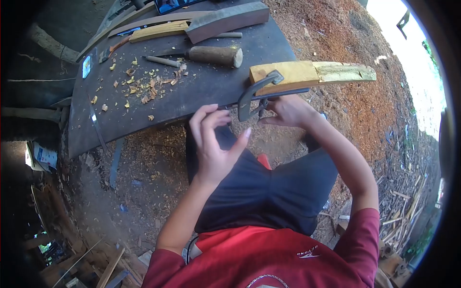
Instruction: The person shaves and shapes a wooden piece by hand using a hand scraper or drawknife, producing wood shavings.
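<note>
A metal C-clamp (245,102) grips a yellowish wood block (283,76) to the table's front edge. The block's far end is carved narrower and juts past the table to the right. Below the edge, my right hand (288,111) is closed at the clamp's screw, its fingertips partly hidden. My left hand (213,139) hangs just in front of the table edge, left of the clamp. Its fingers are apart and slightly curled, with nothing in them.
On the dark table (211,89) lie a wooden-handled tool (216,56), a short stick (163,61), a sharpening stone (228,21), another wood piece (159,31), a thin blade (97,125) and scattered shavings (151,86). A screen (170,5) stands at the back. Sawdust covers the ground.
</note>
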Action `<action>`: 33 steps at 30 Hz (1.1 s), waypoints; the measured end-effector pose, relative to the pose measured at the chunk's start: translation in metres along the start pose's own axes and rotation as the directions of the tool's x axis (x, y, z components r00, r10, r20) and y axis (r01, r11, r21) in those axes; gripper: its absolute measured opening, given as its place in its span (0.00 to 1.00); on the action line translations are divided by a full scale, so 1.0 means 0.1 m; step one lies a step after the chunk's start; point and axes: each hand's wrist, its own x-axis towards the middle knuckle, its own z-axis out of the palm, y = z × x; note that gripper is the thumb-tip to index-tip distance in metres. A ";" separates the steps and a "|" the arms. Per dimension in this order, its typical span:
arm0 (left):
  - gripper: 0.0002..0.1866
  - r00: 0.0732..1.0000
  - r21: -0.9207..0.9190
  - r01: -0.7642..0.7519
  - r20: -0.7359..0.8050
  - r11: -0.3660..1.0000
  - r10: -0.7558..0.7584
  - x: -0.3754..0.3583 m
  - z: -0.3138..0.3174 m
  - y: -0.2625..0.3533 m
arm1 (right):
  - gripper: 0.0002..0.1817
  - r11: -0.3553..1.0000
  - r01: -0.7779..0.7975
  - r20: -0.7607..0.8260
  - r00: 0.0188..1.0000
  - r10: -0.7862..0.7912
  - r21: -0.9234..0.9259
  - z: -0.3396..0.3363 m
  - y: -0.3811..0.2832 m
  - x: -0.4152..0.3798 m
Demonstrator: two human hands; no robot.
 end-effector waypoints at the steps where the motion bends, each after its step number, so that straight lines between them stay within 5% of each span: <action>1: 0.35 1.000 0.039 -0.023 0.014 0.999 0.022 0.00 0.00 0.00 | 0.35 0.999 0.030 0.018 0.999 -0.030 -0.015 0.05 0.05 0.04; 2: 0.35 0.998 -0.094 -0.033 -0.063 0.995 0.027 -0.03 0.05 -0.04 | 0.34 0.998 0.062 0.038 0.997 -0.061 -0.029 0.09 0.11 0.08; 6: 0.32 0.987 0.084 -0.120 -0.095 0.989 0.128 -0.23 0.07 -0.12 | 0.37 0.937 0.251 0.019 0.967 -0.254 -0.243 -0.04 0.13 0.07; 8: 0.28 0.999 -0.042 0.040 0.019 0.998 -0.039 -0.31 0.17 -0.16 | 0.36 0.940 0.214 0.099 0.976 -0.194 -0.267 -0.03 0.14 0.12; 10: 0.28 0.964 0.041 0.182 0.191 0.982 -0.187 -0.36 0.24 -0.17 | 0.35 0.938 0.221 0.196 0.965 -0.171 -0.268 -0.09 0.12 0.18; 18: 0.28 0.823 0.087 0.330 0.461 0.940 -0.332 -0.39 0.55 -0.41 | 0.36 0.914 0.239 0.020 0.969 -0.246 -0.328 0.02 0.19 0.05; 21: 0.31 0.816 0.117 0.296 0.485 0.948 -0.314 -0.33 0.72 -0.41 | 0.36 0.966 0.143 0.135 0.984 -0.115 -0.217 0.16 0.20 0.07; 25: 0.36 0.840 0.103 0.274 0.459 0.956 -0.290 -0.22 0.84 -0.35 | 0.32 0.928 0.228 0.021 0.972 -0.232 -0.295 0.16 0.20 0.11; 30: 0.30 0.814 0.040 0.422 0.423 0.906 -0.398 -0.16 0.94 -0.35 | 0.19 0.910 0.286 -0.013 0.953 -0.304 -0.299 0.21 0.32 0.14; 33: 0.29 0.809 0.040 0.427 0.429 0.903 -0.401 -0.14 0.93 -0.36 | 0.16 0.940 0.246 0.091 0.969 -0.230 -0.237 0.21 0.31 0.13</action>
